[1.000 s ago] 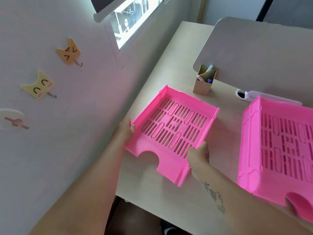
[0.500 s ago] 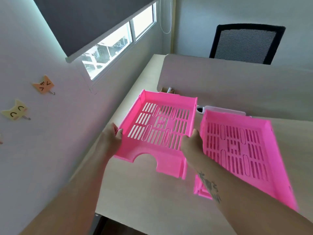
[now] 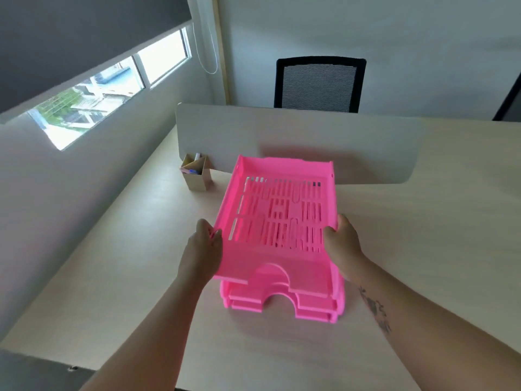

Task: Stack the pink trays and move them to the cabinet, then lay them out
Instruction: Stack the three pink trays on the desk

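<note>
I hold a pink slotted tray (image 3: 277, 218) by its two sides, near its front corners. My left hand (image 3: 203, 246) grips the left rim and my right hand (image 3: 342, 244) grips the right rim. The tray hovers, tilted slightly, directly over the other pink trays (image 3: 284, 301), which lie stacked on the desk. Only the front edges and cut-outs of the lower trays show beneath the held one; the rest is hidden.
The light wooden desk (image 3: 408, 249) has a grey divider panel (image 3: 296, 136) across its back. A cardboard pen holder (image 3: 197, 176) stands at the back left by the divider. A black mesh chair (image 3: 318, 84) is beyond it. The wall and window are on the left.
I have carried the held tray from the left side of the desk rightwards to above the other pink trays. My view has lifted and turned to face the divider.
</note>
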`<state>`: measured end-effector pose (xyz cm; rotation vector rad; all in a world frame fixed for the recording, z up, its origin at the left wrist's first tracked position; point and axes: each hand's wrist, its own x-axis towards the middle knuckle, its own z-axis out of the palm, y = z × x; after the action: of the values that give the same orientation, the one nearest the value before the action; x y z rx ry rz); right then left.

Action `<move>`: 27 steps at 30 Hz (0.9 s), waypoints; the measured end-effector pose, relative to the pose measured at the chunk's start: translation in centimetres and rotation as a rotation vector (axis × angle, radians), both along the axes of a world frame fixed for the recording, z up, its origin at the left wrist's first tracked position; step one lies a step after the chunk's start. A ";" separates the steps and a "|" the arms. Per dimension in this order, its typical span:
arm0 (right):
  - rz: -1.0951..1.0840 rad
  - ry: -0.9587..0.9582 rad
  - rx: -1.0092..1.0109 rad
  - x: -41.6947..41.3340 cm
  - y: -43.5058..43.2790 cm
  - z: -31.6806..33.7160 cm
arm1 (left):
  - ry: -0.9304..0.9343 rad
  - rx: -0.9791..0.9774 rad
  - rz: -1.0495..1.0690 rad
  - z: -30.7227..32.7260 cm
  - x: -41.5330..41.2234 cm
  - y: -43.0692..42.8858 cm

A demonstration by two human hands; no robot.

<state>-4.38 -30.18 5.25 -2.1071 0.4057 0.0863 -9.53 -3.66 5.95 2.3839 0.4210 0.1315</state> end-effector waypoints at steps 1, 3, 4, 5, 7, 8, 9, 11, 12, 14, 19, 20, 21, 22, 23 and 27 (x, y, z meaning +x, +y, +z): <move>0.001 0.004 0.002 -0.1 -0.9 -0.3 | 0.016 -0.002 -0.007 -0.3 -0.1 -0.9; 0.011 0.036 0.000 -0.6 -2.1 -0.9 | 0.062 -0.004 -0.011 -1.0 -0.5 -2.1; 0.019 0.051 -0.002 -0.9 -2.3 -1.2 | 0.078 -0.010 -0.007 -1.4 -0.7 -2.5; 0.021 0.055 0.001 -1.1 -2.4 -1.5 | 0.085 -0.017 -0.002 -1.7 -0.9 -2.7; 0.031 0.057 0.016 -1.4 -2.3 -1.7 | 0.092 -0.033 0.014 -2.0 -1.0 -2.9; 0.036 0.062 0.022 -1.4 -2.3 -1.6 | 0.102 -0.038 0.024 -2.0 -0.8 -2.9; 0.044 0.066 0.023 -1.4 -2.4 -1.5 | 0.113 -0.044 0.030 -2.0 -0.6 -3.0; 0.063 0.080 0.026 -1.2 -2.6 -1.3 | 0.127 -0.052 0.022 -1.9 -0.3 -3.1; 0.069 0.085 0.031 -1.1 -2.7 -1.1 | 0.126 -0.052 0.015 -1.9 -0.2 -3.1; 0.076 0.092 0.032 -0.8 -2.7 -1.0 | 0.124 -0.068 0.020 -2.0 0.1 -3.0; 0.069 0.090 0.057 -0.4 -2.2 -1.4 | 0.134 -0.136 0.013 -1.9 0.4 -2.5; 0.067 0.081 0.066 -0.5 -2.3 -1.5 | 0.141 -0.164 0.006 -1.8 0.4 -2.4; 0.067 0.074 0.070 -0.6 -2.5 -1.7 | 0.144 -0.184 -0.002 -1.9 0.3 -2.4; 0.070 0.079 0.083 -0.6 -2.6 -1.7 | 0.140 -0.195 -0.008 -1.9 0.3 -2.3; 0.067 0.078 0.091 -0.6 -2.6 -1.8 | 0.136 -0.206 -0.013 -2.0 0.2 -2.2; 0.050 0.096 0.159 -1.0 -2.4 -1.5 | 0.124 -0.472 -0.029 -2.8 -1.0 -1.4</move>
<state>-5.39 -32.57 3.78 -1.9608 0.3908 0.2420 -10.53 -5.02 3.17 1.9367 0.4217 -0.1188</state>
